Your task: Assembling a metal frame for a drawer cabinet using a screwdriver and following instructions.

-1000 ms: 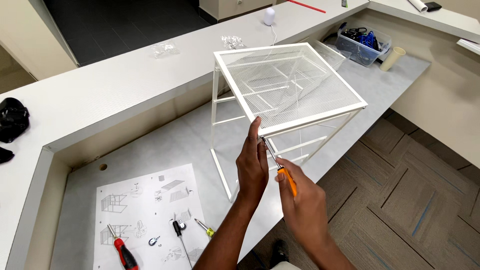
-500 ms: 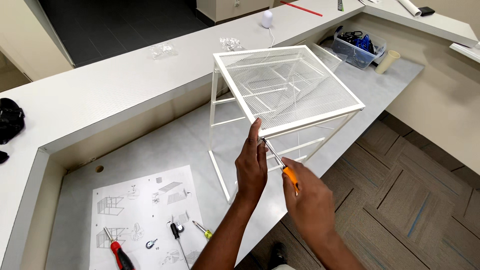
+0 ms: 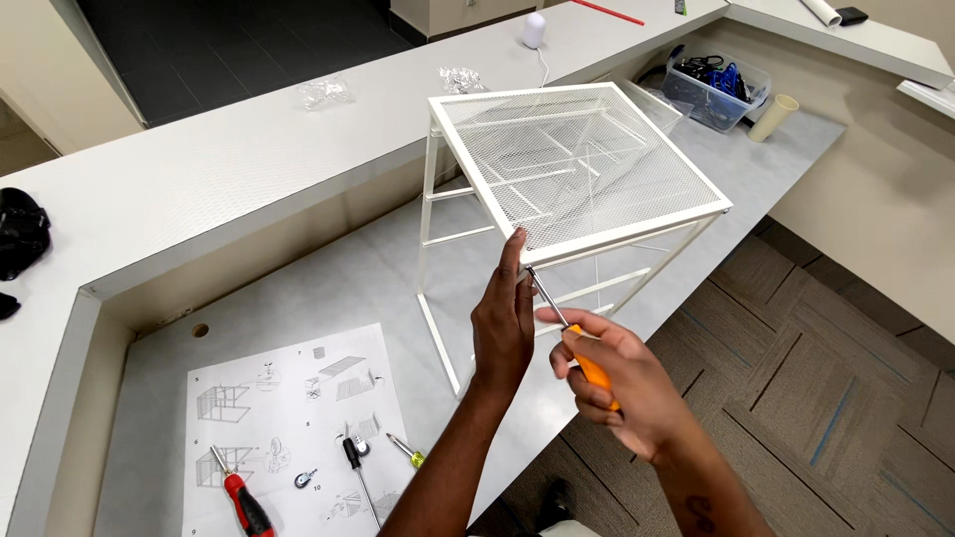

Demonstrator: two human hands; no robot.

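A: What surface is the work on, and what room is this?

B: A grey tabletop (image 3: 328, 288) set below a pale raised counter (image 3: 199, 179) that wraps its far and left sides. The floor (image 3: 826, 378) at right is brown carpet tile. It looks like an office.

A: Where is the rack?

B: A white wire-mesh rack (image 3: 572, 164) stands on the tabletop, centre, slightly tilted. The left hand (image 3: 502, 323) presses its fingertips against the near corner of the mesh top, fingers together. The right hand (image 3: 622, 383) has its grip wrapped tight around an orange-handled screwdriver (image 3: 567, 333), tip at that same corner.

A: What else lies about?

B: Near left, an instruction sheet (image 3: 293, 428) carrying a red-handled tool (image 3: 244, 502) and two small screwdrivers. Far right, a clear bin (image 3: 716, 89) of cables and a paper cup (image 3: 773, 116).
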